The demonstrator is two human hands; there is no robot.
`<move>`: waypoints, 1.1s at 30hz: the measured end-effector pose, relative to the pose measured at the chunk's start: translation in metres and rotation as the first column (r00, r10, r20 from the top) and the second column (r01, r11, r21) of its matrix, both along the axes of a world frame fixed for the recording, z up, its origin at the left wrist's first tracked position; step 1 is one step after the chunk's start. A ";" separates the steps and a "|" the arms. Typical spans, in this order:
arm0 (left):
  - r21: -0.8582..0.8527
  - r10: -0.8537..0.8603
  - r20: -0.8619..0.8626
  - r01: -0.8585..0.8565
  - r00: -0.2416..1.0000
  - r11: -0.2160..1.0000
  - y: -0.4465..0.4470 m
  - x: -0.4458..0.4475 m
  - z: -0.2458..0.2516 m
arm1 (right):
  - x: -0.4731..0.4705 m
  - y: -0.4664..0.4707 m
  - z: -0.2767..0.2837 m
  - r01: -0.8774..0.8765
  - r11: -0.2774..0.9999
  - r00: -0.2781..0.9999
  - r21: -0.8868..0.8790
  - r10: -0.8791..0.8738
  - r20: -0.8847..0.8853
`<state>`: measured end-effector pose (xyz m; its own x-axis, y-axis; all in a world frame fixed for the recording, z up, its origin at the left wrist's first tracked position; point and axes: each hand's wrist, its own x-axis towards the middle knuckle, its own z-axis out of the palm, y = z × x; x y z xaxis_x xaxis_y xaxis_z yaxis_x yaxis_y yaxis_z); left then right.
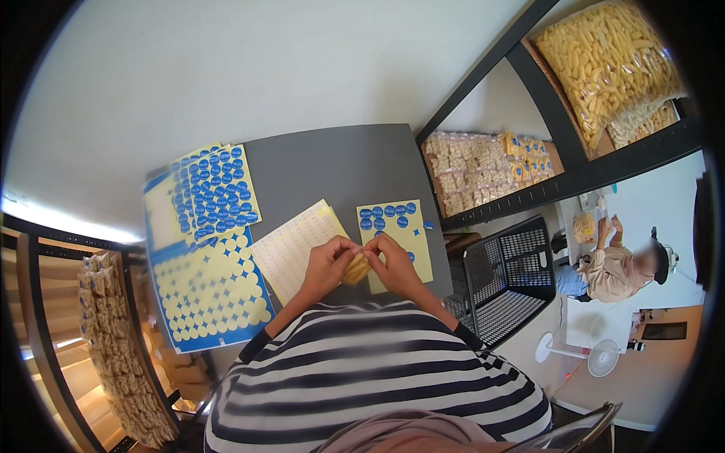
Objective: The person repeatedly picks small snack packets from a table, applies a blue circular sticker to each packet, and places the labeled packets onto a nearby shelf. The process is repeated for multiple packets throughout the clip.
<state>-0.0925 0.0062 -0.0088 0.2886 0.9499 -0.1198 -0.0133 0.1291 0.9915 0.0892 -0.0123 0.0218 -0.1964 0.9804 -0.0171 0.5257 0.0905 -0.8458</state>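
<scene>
My left hand (329, 265) and my right hand (392, 264) pinch the top of a small clear bag of yellow snacks (355, 269), their fingertips close together. Under and left of the bag lies a sheet of small printed labels (291, 243). To the right, partly behind my right hand, is a yellow backing sheet (419, 249) with several round blue stickers. Overlapping sheets full of round blue stickers (226, 192) lie at the left of the grey table (317, 164), above a blue sheet with pale round gaps (215, 300).
A black plastic crate (510, 277) stands right of the table. Shelves behind it hold rows of small snack bags (476, 170) and a large bag of yellow snacks (609, 62). More packets (107, 340) hang at the left. A person (617, 263) works at another table; a white fan (602, 358) stands nearby.
</scene>
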 end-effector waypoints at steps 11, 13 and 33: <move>0.140 -0.034 0.016 0.032 0.999 0.990 0.002 0.002 -0.001 | 0.002 -0.003 -0.017 0.164 0.986 0.977 0.026 -0.159 -0.139; 0.315 -0.020 -0.122 0.058 0.992 0.947 0.000 0.001 0.002 | 0.004 0.001 -0.024 0.243 0.963 0.939 -0.120 -0.264 -0.222; -0.116 -0.188 0.379 0.248 0.906 0.962 0.001 -0.011 -0.007 | 0.018 0.004 -0.015 0.128 0.956 0.866 -0.266 -0.238 -0.439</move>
<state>-0.1037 0.0068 -0.0162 0.5383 0.8355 -0.1104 -0.3200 0.3238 0.8904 0.1070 -0.0083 0.0068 -0.0530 0.9806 -0.1889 0.0587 -0.1858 -0.9808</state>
